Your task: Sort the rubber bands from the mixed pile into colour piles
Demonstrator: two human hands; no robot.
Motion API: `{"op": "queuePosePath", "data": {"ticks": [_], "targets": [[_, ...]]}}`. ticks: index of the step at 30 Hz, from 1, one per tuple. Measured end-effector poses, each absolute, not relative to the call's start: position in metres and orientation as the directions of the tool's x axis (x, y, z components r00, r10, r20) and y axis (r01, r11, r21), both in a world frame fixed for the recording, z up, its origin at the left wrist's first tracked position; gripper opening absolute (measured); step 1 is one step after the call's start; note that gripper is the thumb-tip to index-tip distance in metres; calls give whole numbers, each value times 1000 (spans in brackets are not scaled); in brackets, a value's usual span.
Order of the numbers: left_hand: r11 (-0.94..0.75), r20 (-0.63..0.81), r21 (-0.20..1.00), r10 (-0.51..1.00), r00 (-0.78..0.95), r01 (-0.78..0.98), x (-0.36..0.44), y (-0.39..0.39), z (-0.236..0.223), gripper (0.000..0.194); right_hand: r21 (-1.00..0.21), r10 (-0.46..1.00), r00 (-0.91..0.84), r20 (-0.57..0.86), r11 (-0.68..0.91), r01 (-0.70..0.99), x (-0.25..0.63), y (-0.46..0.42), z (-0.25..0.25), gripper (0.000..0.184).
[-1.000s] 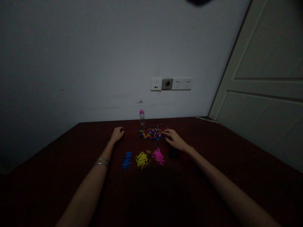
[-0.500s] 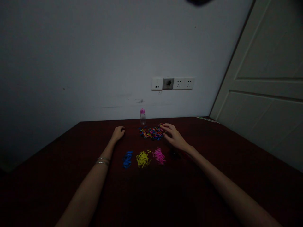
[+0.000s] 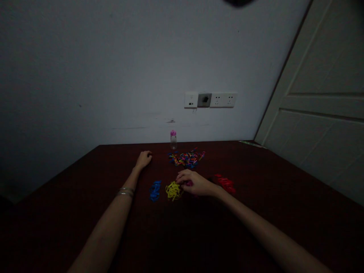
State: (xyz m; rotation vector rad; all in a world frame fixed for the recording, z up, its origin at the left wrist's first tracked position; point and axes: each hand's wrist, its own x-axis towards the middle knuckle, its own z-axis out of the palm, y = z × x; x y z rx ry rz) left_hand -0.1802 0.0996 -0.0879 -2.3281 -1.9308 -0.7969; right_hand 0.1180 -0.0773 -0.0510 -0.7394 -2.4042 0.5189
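Observation:
My left hand (image 3: 144, 159) rests on the dark red table with its fingers curled in, nothing visible in it. Low over the table, my right hand (image 3: 196, 182) has its fingers bent towards the thumb, tips at the edge of a pile of yellow rubber bands (image 3: 173, 191). Whatever is between those tips is too small to make out. Beneath this hand, a pile of pink rubber bands (image 3: 189, 183) is mostly covered. Blue rubber bands (image 3: 155, 190) lie left of the yellow ones. Right of my wrist are red rubber bands (image 3: 226, 183), partly hidden.
A loose heap of mixed-colour rubber bands (image 3: 186, 159) lies farther back. Behind it stands a clear bottle (image 3: 173, 141) with a pink top, close to the wall. Sockets (image 3: 223, 100) are on the wall, and a white door (image 3: 318, 94) is at the right.
My right hand has moved from the mixed heap towards me and left, now over the pink bands beside the yellow pile. The red bands have come into sight. My left hand stays put.

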Motion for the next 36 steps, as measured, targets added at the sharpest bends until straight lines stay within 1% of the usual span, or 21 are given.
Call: {"op": "queuePosePath", "data": {"ticks": [4,7,13,16,18,20,23,26,29,33,36], "targets": [[-240,398,307,911,104,921,-180,100,-88,32,-504,605,-675,422,776,380,120,-76,-47,25],[-255,404,306,907,118,917,-180,100,-89,33,-511,630,-617,472,766,390,129,-69,-45,28],[-260,393,297,910,130,919,-173,96,-80,31,-552,742,-384,550,668,499,167,-45,-41,27],[-308,390,299,903,178,903,-164,94,-70,30,-552,763,-281,582,625,552,189,-33,-44,27],[-356,372,330,900,227,874,-155,92,-62,30,-561,780,-202,593,580,590,204,-26,-48,28],[-404,311,381,903,296,831,-144,90,-55,31,-577,798,-133,588,529,622,220,-20,-54,31],[-471,165,448,879,447,760,-126,85,-47,34,-597,820,-35,571,445,668,245,-12,-64,32],[-508,60,460,836,546,728,-112,81,-44,34,-607,825,44,563,376,701,270,-5,-75,34],[-514,33,437,829,558,738,-104,80,-46,31,-619,837,105,537,307,723,290,-1,-85,36],[-508,56,426,840,539,748,-102,81,-51,25,-664,861,173,478,225,713,304,2,-96,36],[-509,69,425,843,534,749,-101,81,-54,20,-701,873,198,446,203,684,307,4,-100,34]]}}
